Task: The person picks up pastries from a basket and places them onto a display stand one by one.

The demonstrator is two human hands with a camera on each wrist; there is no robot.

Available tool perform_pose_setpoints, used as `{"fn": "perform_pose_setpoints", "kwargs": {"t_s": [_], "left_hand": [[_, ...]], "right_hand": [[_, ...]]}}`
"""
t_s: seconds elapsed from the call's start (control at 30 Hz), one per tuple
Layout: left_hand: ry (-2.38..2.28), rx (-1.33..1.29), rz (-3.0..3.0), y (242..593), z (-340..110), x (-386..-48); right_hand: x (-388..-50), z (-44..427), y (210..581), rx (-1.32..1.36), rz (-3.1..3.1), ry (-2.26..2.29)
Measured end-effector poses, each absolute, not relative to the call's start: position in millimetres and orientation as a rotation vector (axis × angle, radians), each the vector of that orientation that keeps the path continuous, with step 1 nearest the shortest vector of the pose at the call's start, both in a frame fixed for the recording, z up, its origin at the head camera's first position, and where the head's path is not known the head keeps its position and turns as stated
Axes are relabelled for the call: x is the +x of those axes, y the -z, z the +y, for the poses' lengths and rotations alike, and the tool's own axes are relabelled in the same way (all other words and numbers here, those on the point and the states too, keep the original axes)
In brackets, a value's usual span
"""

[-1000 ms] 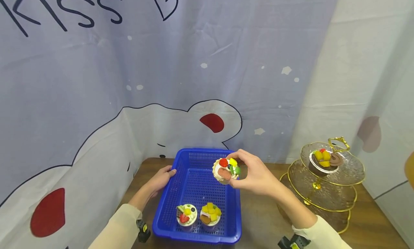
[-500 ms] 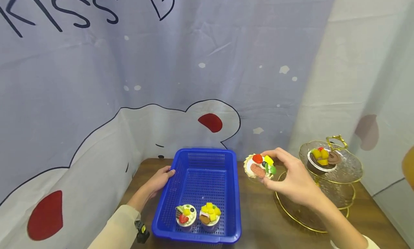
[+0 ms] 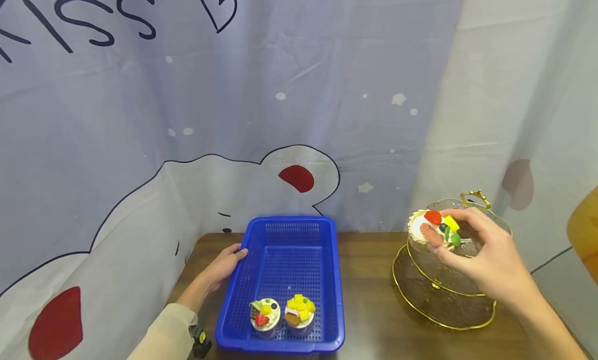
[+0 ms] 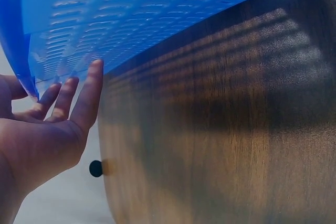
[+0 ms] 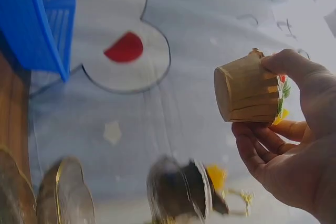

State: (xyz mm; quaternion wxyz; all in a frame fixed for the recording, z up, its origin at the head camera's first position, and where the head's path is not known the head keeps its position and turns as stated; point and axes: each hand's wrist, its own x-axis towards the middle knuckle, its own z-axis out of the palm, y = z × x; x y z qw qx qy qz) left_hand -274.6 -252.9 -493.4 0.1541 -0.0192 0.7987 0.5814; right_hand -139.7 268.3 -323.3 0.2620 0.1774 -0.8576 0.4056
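Note:
My right hand [image 3: 490, 251] holds a cupcake [image 3: 427, 231] between thumb and fingers. It is topped with a strawberry, yellow cubes, green leaves and a biscuit. The right wrist view shows its pleated tan paper cup [image 5: 247, 90]. In the head view, hand and cupcake are in front of a tiered glass stand [image 3: 444, 313] with gold rims, hiding part of it. My left hand [image 3: 224, 266] grips the left rim of a blue plastic basket [image 3: 336, 297], thumb over the rim and fingers [image 4: 89, 95] against the outer wall.
Two fruit-topped cupcakes, one with strawberry [image 3: 264, 316] and one with yellow cubes [image 3: 300, 313], stand in the basket's near end. A dark cupcake [image 5: 184, 187] is on the stand. Behind the wooden table [image 3: 364, 297] hangs a printed curtain [image 3: 280, 116]. A yellow-orange object [image 3: 584, 235] is at the right edge.
My right hand has carried the cupcake rightward from over the basket to the tiered stand. My left hand has stayed at the basket's rim. The head view has shifted slightly right.

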Motion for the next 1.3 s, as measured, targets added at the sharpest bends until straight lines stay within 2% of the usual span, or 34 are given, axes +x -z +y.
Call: {"fn": "perform_pose_setpoints", "kwargs": {"t_s": [0.53,0.83,1.3], "left_hand": [[-1.703,-0.057,2.256,497,-252,-278],[-1.662,-0.057,2.289,493,-253,-275],[-1.665,-0.082,2.291,493,-252,-273]], "right_hand": [[-125,335,329,0.25,-2.2,-1.111],[-135,361,342,0.304,-2.024,-1.125],[-151,391,356,0.045,-2.176,-1.142]]}}
